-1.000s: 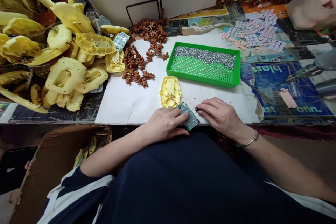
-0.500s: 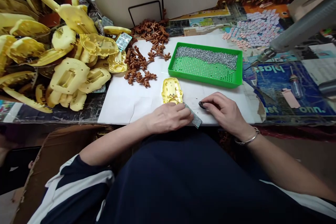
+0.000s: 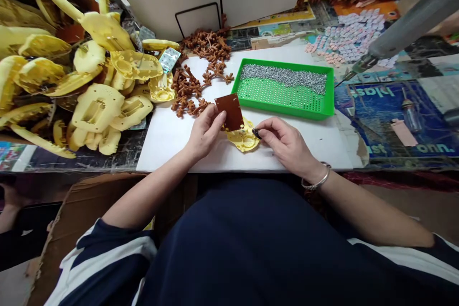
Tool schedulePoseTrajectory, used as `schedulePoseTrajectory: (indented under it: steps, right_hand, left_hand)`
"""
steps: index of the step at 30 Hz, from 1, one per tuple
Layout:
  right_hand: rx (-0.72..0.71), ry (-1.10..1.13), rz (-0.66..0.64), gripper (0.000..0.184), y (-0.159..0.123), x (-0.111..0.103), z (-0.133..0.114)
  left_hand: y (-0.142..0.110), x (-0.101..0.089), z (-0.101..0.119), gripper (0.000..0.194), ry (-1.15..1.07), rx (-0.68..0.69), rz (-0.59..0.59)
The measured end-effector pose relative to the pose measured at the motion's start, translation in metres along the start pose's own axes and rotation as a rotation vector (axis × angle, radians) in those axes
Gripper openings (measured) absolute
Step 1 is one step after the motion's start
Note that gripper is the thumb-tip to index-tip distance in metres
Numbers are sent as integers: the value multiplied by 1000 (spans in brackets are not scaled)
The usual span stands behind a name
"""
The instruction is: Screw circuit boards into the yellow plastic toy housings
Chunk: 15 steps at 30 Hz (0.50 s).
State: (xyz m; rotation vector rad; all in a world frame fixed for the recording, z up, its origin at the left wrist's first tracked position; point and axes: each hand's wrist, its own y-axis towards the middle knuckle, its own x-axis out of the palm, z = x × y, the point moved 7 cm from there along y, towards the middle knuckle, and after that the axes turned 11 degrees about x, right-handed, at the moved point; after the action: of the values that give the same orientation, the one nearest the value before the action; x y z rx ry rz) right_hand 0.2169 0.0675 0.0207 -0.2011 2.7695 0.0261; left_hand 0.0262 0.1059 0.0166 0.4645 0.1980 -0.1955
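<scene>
Between the thumb and fingers of my left hand (image 3: pixel 206 136) is a circuit board (image 3: pixel 230 111), raised on edge with its plain brown face toward me. Just behind and below it lies a yellow plastic shell (image 3: pixel 247 142), open side up, partly hidden by the board. My right hand (image 3: pixel 287 143) pinches a small round black part (image 3: pixel 256 133) at the right edge of the shell. What kind of part this is I cannot make out.
A green perforated tray (image 3: pixel 283 108) of small screws stands behind my hands. Brown plastic pieces (image 3: pixel 186 88) lie to its left, beside piled yellow shells (image 3: pixel 96 105). An electric screwdriver (image 3: pixel 390 40) reaches in from the right, near pale pink pieces (image 3: pixel 351 33).
My left hand has moved left and lifted the board, turning its brown face toward me. The shell has shifted nearer to me and turned. My right hand has brought the black part left.
</scene>
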Motion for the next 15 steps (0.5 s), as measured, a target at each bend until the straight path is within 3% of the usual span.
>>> schedulePoseTrajectory:
  steps: [3, 7, 12, 15]
  right_hand:
    - [-236, -325, 60, 11, -3, -3, -10]
    - [-427, -458, 65, 15, -9, -3, -17]
    - [-558, -651, 149, 20, -14, -3, -18]
    - [-553, -701, 135, 19, -12, -2, -14]
  left_hand:
    - [-19, -1, 0, 50, -18, -78, 7]
    - [-38, -1, 9, 45, -13, -95, 80]
    - [-42, 0, 13, 44, 0, -34, 168]
    - [-35, -1, 13, 45, 12, 29, 177]
